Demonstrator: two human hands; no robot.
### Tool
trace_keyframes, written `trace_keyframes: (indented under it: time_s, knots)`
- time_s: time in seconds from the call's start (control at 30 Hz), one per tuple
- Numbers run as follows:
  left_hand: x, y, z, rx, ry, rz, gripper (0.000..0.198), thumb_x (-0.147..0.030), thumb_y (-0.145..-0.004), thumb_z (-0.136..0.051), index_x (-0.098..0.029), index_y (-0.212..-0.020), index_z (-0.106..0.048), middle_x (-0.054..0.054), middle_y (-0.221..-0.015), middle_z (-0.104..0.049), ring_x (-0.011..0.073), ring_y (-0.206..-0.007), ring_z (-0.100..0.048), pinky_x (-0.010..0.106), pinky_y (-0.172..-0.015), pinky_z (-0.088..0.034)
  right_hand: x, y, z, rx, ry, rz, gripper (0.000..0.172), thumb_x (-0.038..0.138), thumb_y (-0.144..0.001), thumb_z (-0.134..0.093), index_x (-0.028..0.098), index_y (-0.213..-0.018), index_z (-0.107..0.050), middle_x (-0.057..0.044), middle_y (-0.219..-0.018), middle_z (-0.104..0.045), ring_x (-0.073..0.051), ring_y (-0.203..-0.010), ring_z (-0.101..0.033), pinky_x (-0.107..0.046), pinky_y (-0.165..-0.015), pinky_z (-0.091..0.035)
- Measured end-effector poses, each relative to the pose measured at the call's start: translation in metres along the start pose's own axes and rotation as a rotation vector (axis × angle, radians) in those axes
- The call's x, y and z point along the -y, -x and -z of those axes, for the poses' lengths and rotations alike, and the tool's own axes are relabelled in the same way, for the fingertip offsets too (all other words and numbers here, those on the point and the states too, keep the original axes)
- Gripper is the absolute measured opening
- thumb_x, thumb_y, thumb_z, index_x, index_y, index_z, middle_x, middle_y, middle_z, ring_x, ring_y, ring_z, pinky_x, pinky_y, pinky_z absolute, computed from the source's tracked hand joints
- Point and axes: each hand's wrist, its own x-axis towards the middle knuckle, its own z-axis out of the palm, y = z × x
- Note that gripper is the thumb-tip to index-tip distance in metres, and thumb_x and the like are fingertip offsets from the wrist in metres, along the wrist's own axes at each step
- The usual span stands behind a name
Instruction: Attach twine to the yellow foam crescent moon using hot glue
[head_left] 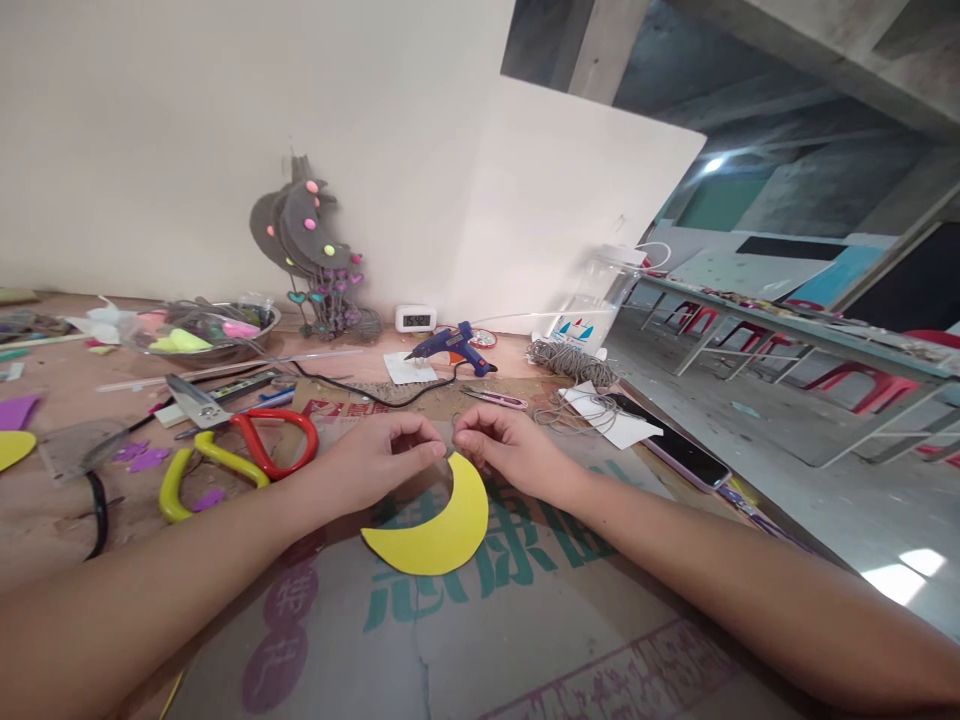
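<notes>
Two hands meet near the centre of the frame, the left hand (386,455) and the right hand (517,445) almost touching. Each makes a narrow pinch of thumb and forefinger on a short bit of grey string (454,428); I cannot tell whether the left fingertips also nip the moon (450,525). That yellow crescent lies just below the hands, its upper tip at the string, its other tip pointing left, over printed cardboard (360,650) that fills the lower middle. Left of the left hand are scissors (199,405) with red and yellow handles, purple scraps (150,460) beside them. Above the hands, a blue glue gun (450,345) rests near a white clock (415,319), and a pink-handled tool (495,399) lies just above the right hand. Right of centre, grey yarn (574,362) sits in front of a clear jug (600,285), with white paper (615,415) partly over a phone (690,455). At upper left, a grey ornament (307,235) with coloured dots and hearts hangs against the pale wall, and a bowl (274,325) of bright pieces stands to its lower left. Red stools (866,382) stand under a long table (787,325) at the right.
</notes>
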Motion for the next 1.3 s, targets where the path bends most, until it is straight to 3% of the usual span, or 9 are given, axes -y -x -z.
trace_keyframes:
  time_s: [0.23,0.33,0.47,0.57,0.63,0.73,0.87,1.13,1.3]
  knots:
    - [-0.0001,-0.0001,-0.0007,-0.010,0.019,-0.004,0.025,-0.040,-0.078,-0.048,-0.018,-0.073,-0.060,-0.003,-0.061,-0.054,0.0091,-0.053,-0.044,0.019,-0.048,-0.034,0.0021,0.0000,-0.0006,-0.014,0.015,-0.007,0.021,0.036,-0.080,-0.052,0.016,-0.079,-0.054,0.004,-0.058,-0.045,-0.007,-0.051,-0.042,-0.019,-0.046,-0.034]
    - [0.0007,-0.0007,-0.0010,-0.045,0.024,0.035,0.027,-0.042,-0.077,-0.048,-0.018,-0.075,-0.060,-0.002,-0.063,-0.056,0.0098,-0.054,-0.046,0.019,-0.047,-0.034,0.0034,-0.0006,0.0011,-0.034,-0.029,-0.009,0.025,0.037,-0.085,-0.044,0.016,-0.093,-0.055,0.002,-0.060,-0.049,-0.009,-0.053,-0.047,-0.021,-0.049,-0.040]
    - [0.0000,-0.0007,-0.0016,-0.124,0.019,0.086,0.031,-0.046,-0.076,-0.048,-0.017,-0.075,-0.060,-0.001,-0.063,-0.058,0.0110,-0.053,-0.048,0.021,-0.047,-0.036,0.0038,-0.0010,0.0046,-0.206,-0.119,0.112,0.028,0.039,-0.085,-0.042,0.020,-0.106,-0.047,-0.003,-0.089,-0.052,-0.008,-0.056,-0.047,-0.022,-0.050,-0.043]
    - [-0.0013,-0.0007,-0.0011,-0.177,0.001,0.105,0.030,-0.046,-0.076,-0.047,-0.019,-0.075,-0.060,-0.002,-0.063,-0.058,0.0110,-0.052,-0.048,0.020,-0.046,-0.035,0.0028,0.0005,0.0055,-0.313,-0.076,0.152,0.024,0.040,-0.085,-0.042,0.021,-0.100,-0.044,0.000,-0.081,-0.047,-0.006,-0.051,-0.041,-0.020,-0.045,-0.037]
    - [-0.0020,-0.0008,-0.0001,-0.198,-0.010,0.120,0.029,-0.046,-0.076,-0.047,-0.019,-0.075,-0.059,-0.002,-0.061,-0.057,0.0108,-0.051,-0.047,0.020,-0.045,-0.034,0.0031,0.0021,0.0046,-0.291,0.013,0.141,0.022,0.040,-0.085,-0.044,0.019,-0.090,-0.046,0.002,-0.070,-0.044,-0.007,-0.051,-0.038,-0.019,-0.046,-0.034]
    - [-0.0028,-0.0008,0.0014,-0.217,-0.034,0.125,0.029,-0.044,-0.076,-0.047,-0.018,-0.073,-0.058,-0.003,-0.060,-0.057,0.0108,-0.051,-0.047,0.020,-0.046,-0.034,0.0049,0.0044,0.0013,-0.149,0.177,0.112,0.027,0.042,-0.083,-0.045,0.016,-0.076,-0.049,0.002,-0.063,-0.043,-0.008,-0.054,-0.037,-0.020,-0.048,-0.032]
    - [-0.0031,-0.0008,0.0023,-0.227,-0.069,0.100,0.030,-0.044,-0.077,-0.046,-0.018,-0.075,-0.059,-0.002,-0.064,-0.059,0.0116,-0.056,-0.050,0.020,-0.048,-0.035,0.0056,0.0056,-0.0024,-0.071,0.286,0.098,0.030,0.043,-0.083,-0.045,0.015,-0.072,-0.053,0.002,-0.061,-0.043,-0.009,-0.057,-0.038,-0.021,-0.051,-0.031]
    - [-0.0021,-0.0015,0.0019,-0.244,-0.052,0.058,0.030,-0.037,-0.080,-0.044,-0.022,-0.097,-0.063,0.001,-0.088,-0.066,0.0171,-0.083,-0.058,0.025,-0.071,-0.045,0.0068,0.0044,-0.0013,-0.065,0.187,0.004,0.034,0.046,-0.082,-0.046,0.016,-0.066,-0.048,0.004,-0.055,-0.040,-0.007,-0.050,-0.035,-0.020,-0.046,-0.028]
    - [-0.0048,0.0006,-0.0015,-0.264,-0.039,0.045,0.029,-0.037,-0.074,-0.053,-0.022,-0.098,-0.061,0.001,-0.082,-0.064,0.0161,-0.075,-0.058,0.024,-0.064,-0.046,0.0085,0.0050,-0.0019,-0.053,0.120,-0.030,0.034,0.047,-0.081,-0.047,0.015,-0.066,-0.048,0.004,-0.053,-0.040,-0.007,-0.047,-0.035,-0.019,-0.043,-0.026]
